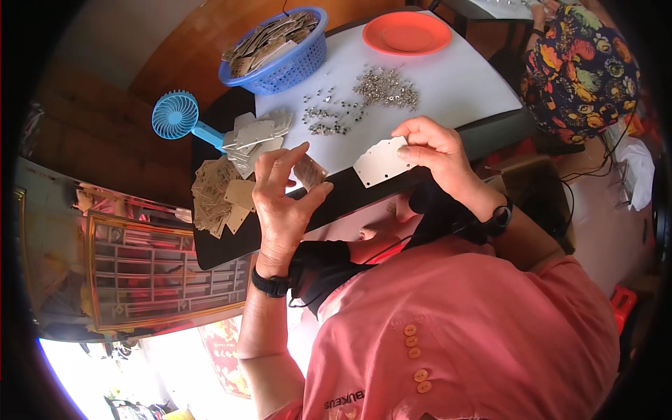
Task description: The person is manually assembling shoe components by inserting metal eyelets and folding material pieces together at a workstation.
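Observation:
My right hand (442, 157) pinches a white card (380, 164) by its right end, between thumb and fingers. Small dark dots run along the card's edges. To its left, my left hand (280, 199) is curled with thumb and fingers about a smaller brownish-grey card (309, 172), also dotted near its edge. Both cards are held up over the near edge of the table, apart from each other. Beyond them, many small shiny metal pieces (387, 87) lie in a heap, with looser dark and silver ones (329, 115) to the left.
A blue basket (294, 70) full of cards stands at the back left, a red plate (407, 33) at the back. White cards (255, 136), brown cards (217, 196) and a blue handheld fan (175, 115) lie left. Another person in flowered clothing (581, 70) is at the right.

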Demonstrator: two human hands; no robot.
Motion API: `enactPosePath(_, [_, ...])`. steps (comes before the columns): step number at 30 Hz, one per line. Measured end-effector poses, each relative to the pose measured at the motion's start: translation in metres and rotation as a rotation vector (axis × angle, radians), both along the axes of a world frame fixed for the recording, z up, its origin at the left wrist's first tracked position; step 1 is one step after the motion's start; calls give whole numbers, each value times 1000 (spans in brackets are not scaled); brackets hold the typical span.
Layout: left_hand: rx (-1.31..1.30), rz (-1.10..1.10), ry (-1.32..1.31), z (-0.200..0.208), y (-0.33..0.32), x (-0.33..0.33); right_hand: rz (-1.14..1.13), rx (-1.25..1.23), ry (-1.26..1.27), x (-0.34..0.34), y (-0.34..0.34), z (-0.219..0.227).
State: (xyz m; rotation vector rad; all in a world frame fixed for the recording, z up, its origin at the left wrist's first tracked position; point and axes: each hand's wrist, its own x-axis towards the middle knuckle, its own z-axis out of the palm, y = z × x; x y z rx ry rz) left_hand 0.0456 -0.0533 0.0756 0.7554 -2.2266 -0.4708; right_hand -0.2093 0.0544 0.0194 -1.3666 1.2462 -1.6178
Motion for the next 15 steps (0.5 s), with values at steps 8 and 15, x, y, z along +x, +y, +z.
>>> enactPosePath(8, [658, -170, 411, 2, 26, -8, -30, 10, -72, 5, 0, 1])
enactPosePath(15, [1083, -412, 743, -11, 24, -7, -35, 36, -68, 6, 0, 5])
